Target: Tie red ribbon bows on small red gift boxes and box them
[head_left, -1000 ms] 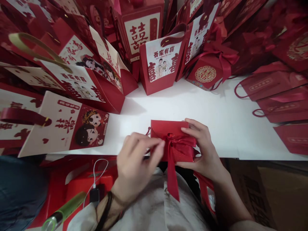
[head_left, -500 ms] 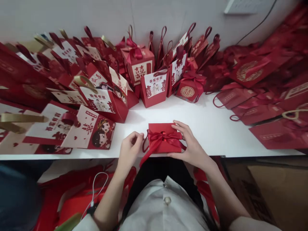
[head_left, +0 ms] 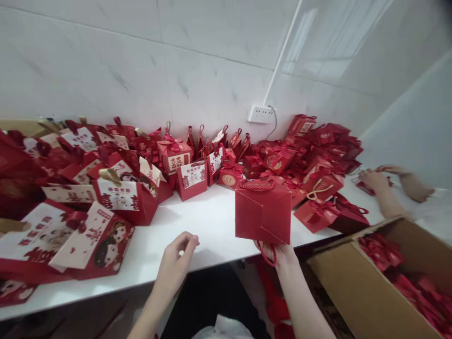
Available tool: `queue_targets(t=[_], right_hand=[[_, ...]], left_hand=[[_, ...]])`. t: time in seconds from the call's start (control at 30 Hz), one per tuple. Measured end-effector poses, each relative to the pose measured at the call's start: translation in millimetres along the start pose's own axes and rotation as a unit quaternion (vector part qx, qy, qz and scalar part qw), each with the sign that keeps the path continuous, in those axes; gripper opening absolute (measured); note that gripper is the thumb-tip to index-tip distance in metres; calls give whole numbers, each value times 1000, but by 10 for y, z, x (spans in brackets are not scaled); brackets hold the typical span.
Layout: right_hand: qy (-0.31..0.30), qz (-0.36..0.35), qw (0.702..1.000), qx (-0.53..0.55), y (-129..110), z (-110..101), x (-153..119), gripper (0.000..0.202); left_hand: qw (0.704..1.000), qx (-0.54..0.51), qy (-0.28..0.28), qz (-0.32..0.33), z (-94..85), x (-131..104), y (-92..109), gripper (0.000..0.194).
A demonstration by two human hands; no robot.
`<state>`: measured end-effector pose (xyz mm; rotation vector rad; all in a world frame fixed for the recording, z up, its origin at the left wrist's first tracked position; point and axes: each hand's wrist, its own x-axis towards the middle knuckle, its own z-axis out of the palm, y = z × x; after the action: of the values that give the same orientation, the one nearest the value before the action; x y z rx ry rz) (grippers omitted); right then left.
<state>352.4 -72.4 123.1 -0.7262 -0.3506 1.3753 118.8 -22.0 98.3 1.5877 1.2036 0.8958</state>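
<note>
A red gift box [head_left: 263, 212] with twisted cord handles is raised above the front of the white table [head_left: 208, 221], its plain creased face toward me. My right hand [head_left: 280, 254] holds it from below, fingers mostly hidden behind the box. One cord loop [head_left: 267, 254] hangs at its lower edge, another lies along its top. To the left, over the table's front edge, my left hand [head_left: 180, 249] is curled, thumb and forefinger pressed together; whether anything small is between them cannot be made out.
Upright red and white gift boxes [head_left: 120, 197] crowd the left and back. Red boxes are heaped [head_left: 318, 150] at the right. An open carton [head_left: 353, 263] holds red boxes at the lower right. Beyond it another person's hands [head_left: 377, 181] handle a red item. A power strip [head_left: 261, 114] is on the wall.
The view has turned toward the right, bringing the carton and other person into sight. My right hand has lifted the red box off the table and tilted it; its bow is now hidden.
</note>
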Motion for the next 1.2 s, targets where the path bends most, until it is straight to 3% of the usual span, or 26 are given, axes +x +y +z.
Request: queue_targets(t=[0.1,0.17,0.23,0.3,0.37,0.43,0.5,0.57,0.63,0.77,0.87,0.93,1.1,1.2], right_hand=[[11,19,998,50,-1,35,-88,16],[19,8,999,27,28,49,-104,21],[29,-42,998,-43,56,66,-116,34],[11,-142,976,-165,62,93,-150,47],[-20,-277,902,-330,40,132,-212,61],[-34,-385,781,-490,1,179,-285,73],[-38,-442,672,-594,-33,225,-345,73],[-55,-462,610,-642,-51,261,-381,71],[-74,-471,579,-661,-53,283,-397,70],[-95,-463,560,-680,-43,293,-409,71],[-105,-454,563,-683,-36,291,-412,71],[-109,-452,562,-685,-28,294,-409,69],[-119,-450,567,-680,-3,308,-394,64],[-121,-455,570,-673,2,311,-392,63]], left_hand=[[1000,10,-26,5,68,-17,38,35],[999,14,-37,8,87,-26,47,37],[999,7,-27,16,76,-23,53,36],[999,-15,14,35,30,-11,75,33],[995,-40,71,62,-45,4,127,30],[988,-54,104,98,-124,15,211,28],[983,-56,101,143,-178,16,316,26],[978,-45,71,194,-191,11,421,23],[971,-24,33,236,-169,7,510,23],[963,25,23,267,-90,23,616,20],[955,43,55,290,-38,12,665,3],[936,54,87,338,4,-38,705,3],[825,197,127,515,152,-242,777,14],[777,248,132,563,220,-301,754,16]])
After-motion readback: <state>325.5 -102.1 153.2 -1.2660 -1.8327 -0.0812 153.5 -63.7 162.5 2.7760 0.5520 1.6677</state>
